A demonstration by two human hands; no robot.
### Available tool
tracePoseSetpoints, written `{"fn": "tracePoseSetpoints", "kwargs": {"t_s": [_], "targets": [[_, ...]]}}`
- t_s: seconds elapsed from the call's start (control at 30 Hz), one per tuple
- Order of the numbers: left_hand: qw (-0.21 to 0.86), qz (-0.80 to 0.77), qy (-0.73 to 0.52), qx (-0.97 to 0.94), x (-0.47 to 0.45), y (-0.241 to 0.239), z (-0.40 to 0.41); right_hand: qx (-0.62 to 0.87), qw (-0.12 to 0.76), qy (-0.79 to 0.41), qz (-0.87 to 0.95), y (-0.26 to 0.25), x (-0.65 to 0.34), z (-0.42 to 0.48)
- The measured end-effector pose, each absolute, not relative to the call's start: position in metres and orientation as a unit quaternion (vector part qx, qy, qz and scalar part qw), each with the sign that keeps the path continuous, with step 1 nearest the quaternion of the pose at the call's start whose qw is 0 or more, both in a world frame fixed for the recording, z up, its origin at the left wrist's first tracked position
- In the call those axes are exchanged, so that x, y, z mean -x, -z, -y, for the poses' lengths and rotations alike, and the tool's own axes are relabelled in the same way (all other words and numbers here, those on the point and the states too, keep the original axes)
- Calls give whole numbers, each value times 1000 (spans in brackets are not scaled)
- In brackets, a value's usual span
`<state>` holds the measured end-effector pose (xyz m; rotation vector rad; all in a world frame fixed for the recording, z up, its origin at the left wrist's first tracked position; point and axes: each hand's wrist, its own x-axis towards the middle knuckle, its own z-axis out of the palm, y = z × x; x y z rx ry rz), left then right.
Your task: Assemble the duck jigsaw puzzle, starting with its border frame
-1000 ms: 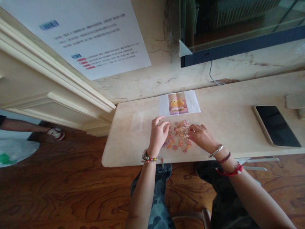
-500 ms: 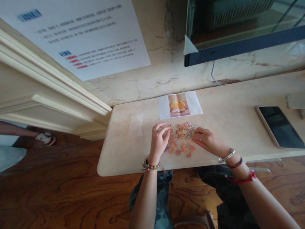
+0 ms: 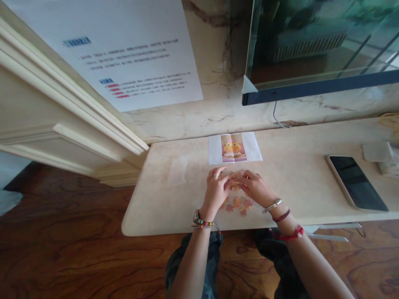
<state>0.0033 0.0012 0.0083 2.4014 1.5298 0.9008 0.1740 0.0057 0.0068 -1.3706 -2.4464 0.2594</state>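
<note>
I see the left hand (image 3: 216,189) and right hand (image 3: 257,189), apart a moment ago, now meet at the pieces (image 3: 238,203) on the table (image 3: 296,182), fingers half curled, so both seem busy with the same few, though I cannot tell if they pinch any.
</note>
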Motion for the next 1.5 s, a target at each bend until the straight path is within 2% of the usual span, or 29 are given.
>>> {"fn": "tracePoseSetpoints", "kwargs": {"t_s": [0.23, 0.37, 0.47, 0.57, 0.8, 1.03, 1.23, 1.5], "targets": [[86, -512, -326, -790, 7, -3, -8, 474, 222, -87, 848, -2, -182, -4], [89, -512, -338, -785, 9, -1, -10, 465, 287, -176, 819, -15, -195, -4], [94, -513, -331, -787, 12, 0, -10, 460, 249, -248, 815, -19, -209, -3], [94, -518, -326, -785, 16, 0, -10, 497, 216, -249, 803, -16, -221, -4], [83, -555, -342, -754, 33, 0, -5, 505, 268, -214, 792, -8, -219, -4], [80, -561, -359, -742, 28, -8, 4, 510, 243, -190, 803, -10, -216, -4], [99, -540, -293, -783, -19, -13, 7, 510, 194, -219, 809, -13, -227, -6], [109, -566, -240, -781, -51, -20, -2, 524, 212, -210, 798, -7, -229, -6]]}}
